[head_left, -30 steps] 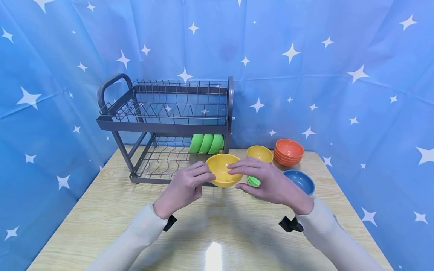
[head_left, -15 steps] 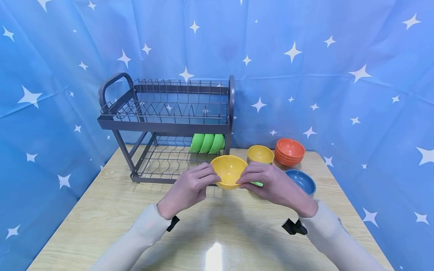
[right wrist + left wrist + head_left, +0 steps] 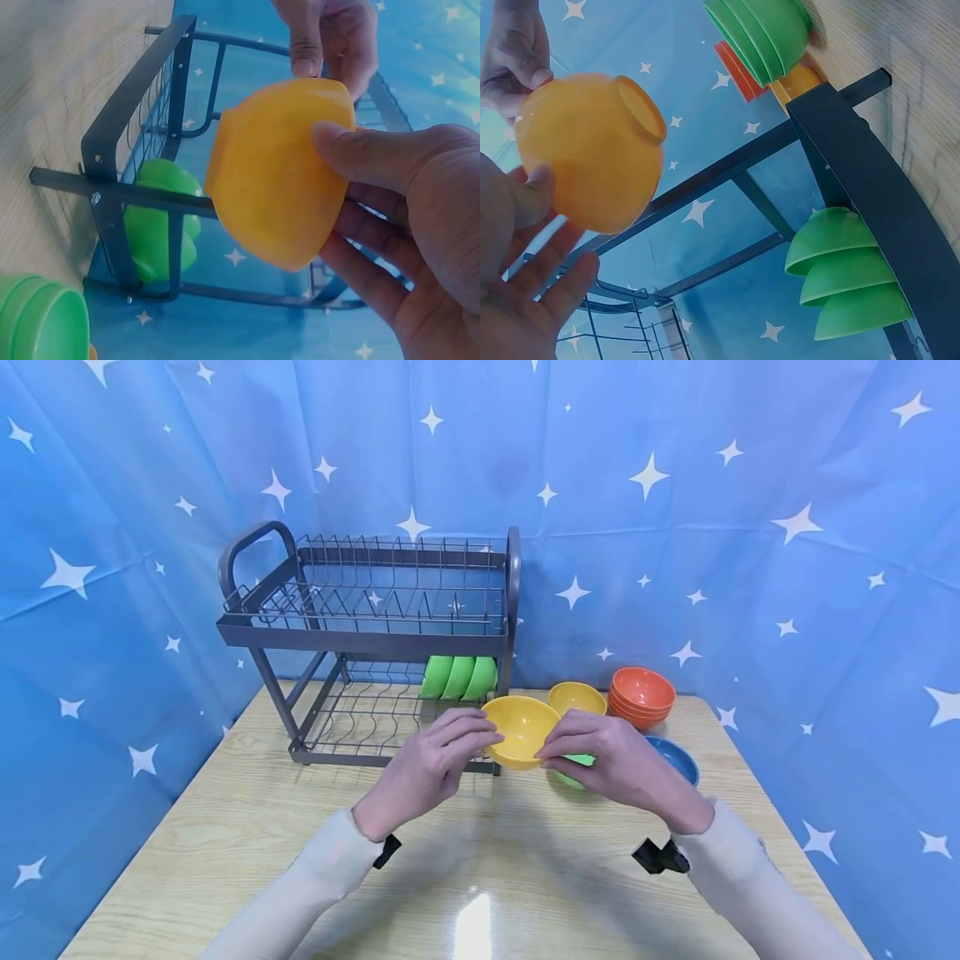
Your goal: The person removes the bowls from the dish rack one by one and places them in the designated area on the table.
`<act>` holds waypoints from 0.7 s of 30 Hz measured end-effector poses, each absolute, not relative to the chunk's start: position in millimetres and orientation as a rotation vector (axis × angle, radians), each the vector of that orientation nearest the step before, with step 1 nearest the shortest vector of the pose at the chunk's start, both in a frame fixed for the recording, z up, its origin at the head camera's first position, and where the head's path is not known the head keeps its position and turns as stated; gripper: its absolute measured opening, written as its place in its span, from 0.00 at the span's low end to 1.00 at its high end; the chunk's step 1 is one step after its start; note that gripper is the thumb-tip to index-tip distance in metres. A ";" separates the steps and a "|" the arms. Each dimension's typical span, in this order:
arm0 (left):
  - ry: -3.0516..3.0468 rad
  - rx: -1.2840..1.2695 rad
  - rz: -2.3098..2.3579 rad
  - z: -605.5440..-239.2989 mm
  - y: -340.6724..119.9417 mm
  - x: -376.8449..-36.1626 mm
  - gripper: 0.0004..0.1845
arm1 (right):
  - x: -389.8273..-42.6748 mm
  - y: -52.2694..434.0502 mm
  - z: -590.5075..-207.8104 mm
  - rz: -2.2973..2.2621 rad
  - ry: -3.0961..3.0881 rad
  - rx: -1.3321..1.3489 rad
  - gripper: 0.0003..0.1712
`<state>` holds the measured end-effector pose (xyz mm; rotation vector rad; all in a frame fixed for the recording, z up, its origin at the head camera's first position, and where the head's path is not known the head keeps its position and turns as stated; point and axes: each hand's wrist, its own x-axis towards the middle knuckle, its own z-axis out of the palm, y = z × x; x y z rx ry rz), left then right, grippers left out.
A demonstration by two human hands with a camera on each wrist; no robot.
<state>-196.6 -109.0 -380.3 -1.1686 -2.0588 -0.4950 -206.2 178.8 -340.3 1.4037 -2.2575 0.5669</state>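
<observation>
At the centre of the head view both hands hold one yellow bowl (image 3: 521,742) above the wooden table (image 3: 225,827), just in front of the dish rack's right end. The bowl is tilted, its mouth facing up and towards the camera, its foot pointing away and down. The left hand (image 3: 427,772) comes in from the lower left, fingers curled, and pinches the bowl's left rim with thumb and fingertips; the left wrist view shows the thumb on the outer wall. The right hand (image 3: 618,764) comes in from the lower right and grips the right rim, thumb over the edge and fingers under the wall, as the right wrist view shows.

Just behind the right hand a stack of green bowls (image 3: 577,768) sits partly hidden. Right of it is a blue bowl (image 3: 675,758); further back are a second yellow bowl (image 3: 576,697) and a stack of orange bowls (image 3: 640,696).

The dish rack (image 3: 360,639) stands left of centre; its lower tier holds three green bowls on edge (image 3: 457,677) at its right end.
</observation>
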 end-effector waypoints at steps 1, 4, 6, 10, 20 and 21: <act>-2.062 -1.154 -0.514 -380.4 -108.8 -197.7 0.21 | -207.4 180.0 -340.4 0.567 -2.260 1.398 0.15; -2.076 -1.104 -0.581 -381.2 -108.6 -201.1 0.22 | -210.6 184.1 -341.0 0.570 -2.280 1.381 0.15; -2.087 -1.066 -0.632 -382.2 -108.8 -203.6 0.25 | -212.2 187.3 -341.5 0.568 -2.301 1.365 0.15; -2.102 -0.993 -0.743 -383.2 -108.7 -209.7 0.29 | -214.3 193.6 -342.6 0.583 -2.332 1.353 0.16; -2.167 -0.803 -0.984 -382.3 -103.5 -229.9 0.31 | -227.9 208.3 -346.5 0.608 -2.258 1.345 0.18; -2.182 -0.785 -1.022 -381.9 -102.4 -231.9 0.31 | -230.0 209.7 -346.6 0.605 -2.243 1.354 0.18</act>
